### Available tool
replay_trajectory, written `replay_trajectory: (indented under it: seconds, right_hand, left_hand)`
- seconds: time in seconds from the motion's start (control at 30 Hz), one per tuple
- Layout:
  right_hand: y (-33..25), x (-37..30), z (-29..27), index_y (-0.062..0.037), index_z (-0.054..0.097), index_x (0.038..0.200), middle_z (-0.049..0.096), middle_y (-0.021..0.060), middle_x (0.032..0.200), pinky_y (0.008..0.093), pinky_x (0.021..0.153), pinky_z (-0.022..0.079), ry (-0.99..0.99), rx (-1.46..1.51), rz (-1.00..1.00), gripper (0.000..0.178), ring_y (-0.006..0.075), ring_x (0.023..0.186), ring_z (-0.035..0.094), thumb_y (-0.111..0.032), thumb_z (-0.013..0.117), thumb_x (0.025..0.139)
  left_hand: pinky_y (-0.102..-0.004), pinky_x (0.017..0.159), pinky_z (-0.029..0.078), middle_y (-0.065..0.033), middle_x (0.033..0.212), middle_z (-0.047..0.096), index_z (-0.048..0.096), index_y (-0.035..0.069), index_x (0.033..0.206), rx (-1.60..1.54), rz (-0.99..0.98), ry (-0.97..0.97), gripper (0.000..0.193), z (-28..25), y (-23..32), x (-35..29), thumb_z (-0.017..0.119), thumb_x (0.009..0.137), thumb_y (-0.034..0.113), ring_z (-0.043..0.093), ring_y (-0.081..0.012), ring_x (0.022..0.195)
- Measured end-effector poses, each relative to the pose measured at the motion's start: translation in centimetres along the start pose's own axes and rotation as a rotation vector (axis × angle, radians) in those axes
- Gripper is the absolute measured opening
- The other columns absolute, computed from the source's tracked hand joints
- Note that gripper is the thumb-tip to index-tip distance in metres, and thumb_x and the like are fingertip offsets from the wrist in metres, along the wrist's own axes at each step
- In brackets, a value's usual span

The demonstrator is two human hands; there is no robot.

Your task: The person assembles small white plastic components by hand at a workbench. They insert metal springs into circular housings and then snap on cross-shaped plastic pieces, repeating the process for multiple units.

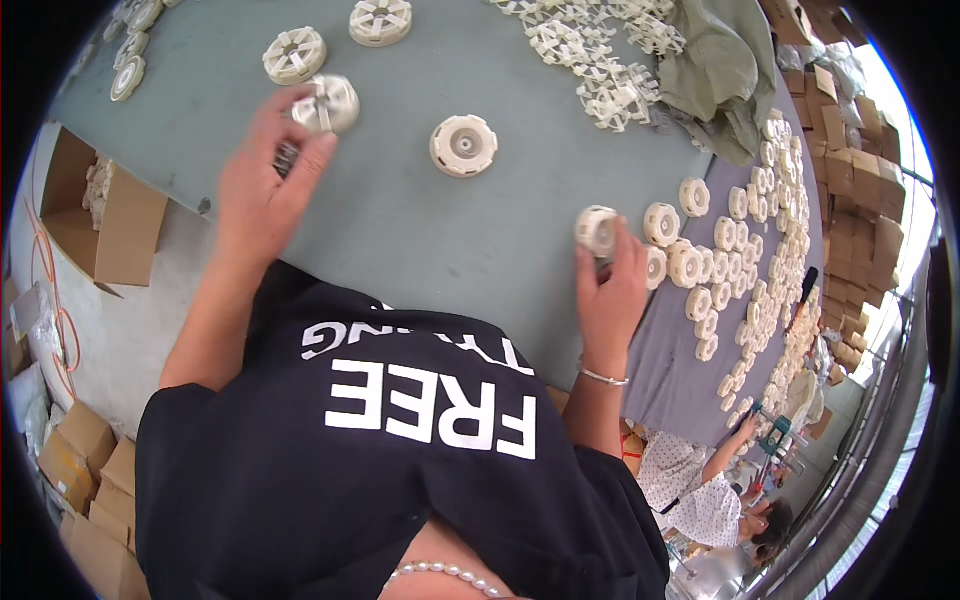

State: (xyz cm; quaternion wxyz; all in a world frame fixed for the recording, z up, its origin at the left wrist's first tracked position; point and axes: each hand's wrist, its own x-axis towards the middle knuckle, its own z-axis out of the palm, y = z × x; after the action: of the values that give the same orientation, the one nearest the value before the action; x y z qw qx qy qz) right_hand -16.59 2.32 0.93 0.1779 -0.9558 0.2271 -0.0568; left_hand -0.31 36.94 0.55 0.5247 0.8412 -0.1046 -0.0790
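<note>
My left hand (268,180) has its fingers and thumb on the edge of a cream round plastic part (335,104), slightly blurred, with a spoked top. Something small and dark shows under that palm; I cannot make it out. Two more spoked round parts, a nearer one (295,55) and a farther one (381,20), lie just beyond. My right hand (615,285) pinches another cream round plastic part (597,231) at the table's right side. Between my hands, a round part with a dished centre (464,146) rests on the green tabletop (450,240).
Many round parts (725,265) spread over a grey cloth at the right. White cross-shaped pieces (600,60) are heaped at the back beside a grey-green cloth (720,70). An open carton (130,225) stands left, below the table edge. Another person (700,490) works at far right.
</note>
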Motion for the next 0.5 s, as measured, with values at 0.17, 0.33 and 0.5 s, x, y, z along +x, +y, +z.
replay_trajectory:
  seconds: [0.17,0.33,0.5]
  right_hand:
    - [-8.4,-1.5,1.1,-0.0065,0.07,0.136,0.061,0.0145,0.129,0.0331,0.077,0.057,-0.145,0.362,-0.252,0.053,0.0217,0.093,0.067,-0.026,0.085,0.089]
    - [-10.0,-0.1,2.5,-0.0057,0.075,0.124,0.059,0.0107,0.121,0.0335,0.079,0.056,-0.294,0.698,-0.435,0.044,0.0211,0.098,0.065,-0.019,0.089,0.084]
    - [-10.5,0.0,2.8,-0.0058,0.074,0.116,0.058,0.01,0.12,0.0358,0.083,0.054,-0.313,0.753,-0.46,0.035,0.0203,0.102,0.061,-0.011,0.087,0.084]
  left_hand:
    - [-0.0218,0.052,0.04,-0.0055,0.112,0.056,0.046,0.004,0.154,-0.876,-0.414,-0.627,0.063,3.7,4.0,-1.6,0.05,0.093,0.021,0.05,-0.0091,0.07]
    - [-0.0238,0.055,0.045,-0.0075,0.127,0.048,0.031,0.008,0.166,-0.786,-0.273,-0.663,0.069,5.5,4.6,-2.5,0.045,0.099,0.018,0.052,-0.0097,0.076]
    - [-0.0229,0.057,0.045,-0.0071,0.13,0.048,0.033,0.008,0.166,-0.718,-0.217,-0.618,0.061,6.0,4.0,-3.3,0.044,0.11,0.028,0.052,-0.0077,0.079]
